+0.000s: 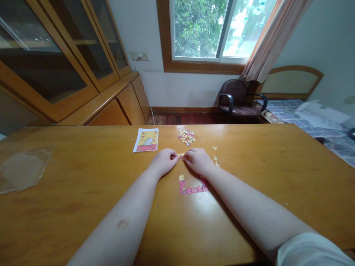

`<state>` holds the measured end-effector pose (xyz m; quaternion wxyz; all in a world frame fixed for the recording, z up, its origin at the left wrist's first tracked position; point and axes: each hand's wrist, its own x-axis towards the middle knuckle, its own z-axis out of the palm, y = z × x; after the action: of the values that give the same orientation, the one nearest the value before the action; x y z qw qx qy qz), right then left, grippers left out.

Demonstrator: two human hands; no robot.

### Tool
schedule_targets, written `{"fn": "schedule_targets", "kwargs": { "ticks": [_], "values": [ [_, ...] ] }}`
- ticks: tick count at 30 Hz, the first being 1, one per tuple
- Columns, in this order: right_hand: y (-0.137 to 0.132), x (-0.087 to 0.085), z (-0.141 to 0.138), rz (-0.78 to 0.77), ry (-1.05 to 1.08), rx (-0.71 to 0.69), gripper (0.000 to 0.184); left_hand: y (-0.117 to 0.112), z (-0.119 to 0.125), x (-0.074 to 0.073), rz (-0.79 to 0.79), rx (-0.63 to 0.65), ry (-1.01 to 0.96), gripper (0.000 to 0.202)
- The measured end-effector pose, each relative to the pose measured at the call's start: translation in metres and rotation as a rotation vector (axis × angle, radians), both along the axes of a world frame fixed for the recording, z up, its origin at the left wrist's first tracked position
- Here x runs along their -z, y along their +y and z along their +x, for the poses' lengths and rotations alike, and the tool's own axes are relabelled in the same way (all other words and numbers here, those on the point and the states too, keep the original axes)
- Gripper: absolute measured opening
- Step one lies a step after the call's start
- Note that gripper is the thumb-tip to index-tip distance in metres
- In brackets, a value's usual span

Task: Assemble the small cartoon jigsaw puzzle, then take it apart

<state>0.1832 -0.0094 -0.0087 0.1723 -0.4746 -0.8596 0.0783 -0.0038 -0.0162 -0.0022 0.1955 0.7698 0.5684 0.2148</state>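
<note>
My left hand and my right hand meet at the middle of the wooden table, fingers pinched together on small yellow puzzle pieces between them. Just in front of my hands lies a partly joined puzzle border, red and pink along the bottom with a yellow piece at its left corner. A heap of loose puzzle pieces sits beyond my hands. Several stray pieces lie right of my right hand. A printed reference picture lies to the far left of the heap.
A clear plastic bag lies at the table's left edge. Wooden glass-door cabinets line the left wall. A dark armchair stands under the window, and a bed with papers is at the right.
</note>
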Motion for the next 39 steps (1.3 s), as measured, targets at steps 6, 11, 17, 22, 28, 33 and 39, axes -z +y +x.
{"fn": "schedule_targets", "kwargs": {
  "ticks": [6, 11, 17, 22, 28, 33, 39],
  "values": [
    [-0.0011, -0.0016, -0.0004, -0.005, -0.013, -0.004, 0.015, -0.0002, 0.0015, -0.0001, -0.001, -0.036, 0.045, 0.022],
    [-0.001, -0.0013, -0.0012, -0.009, -0.029, -0.01, 0.016, -0.0009, 0.0034, -0.0013, -0.001, -0.057, 0.061, 0.022],
    [-0.0006, -0.0011, -0.0018, -0.011, -0.014, 0.013, 0.016, -0.0013, 0.0027, -0.0018, 0.015, -0.036, 0.049, 0.021],
    [-0.0011, -0.0017, -0.0009, -0.024, -0.013, 0.021, 0.016, -0.0003, 0.0011, -0.0003, 0.002, -0.034, 0.024, 0.021],
    [-0.0015, -0.0005, 0.0, -0.011, 0.005, 0.039, 0.016, 0.001, -0.0018, 0.0032, -0.009, -0.03, -0.049, 0.016],
    [-0.0008, 0.0005, 0.0002, -0.03, 0.0, -0.001, 0.016, 0.0017, -0.0024, 0.004, -0.013, 0.0, -0.028, 0.024],
    [-0.0015, -0.0004, 0.001, -0.014, 0.022, -0.026, 0.018, 0.0014, -0.0014, 0.0023, -0.015, 0.002, -0.014, 0.023]
  ]
}}
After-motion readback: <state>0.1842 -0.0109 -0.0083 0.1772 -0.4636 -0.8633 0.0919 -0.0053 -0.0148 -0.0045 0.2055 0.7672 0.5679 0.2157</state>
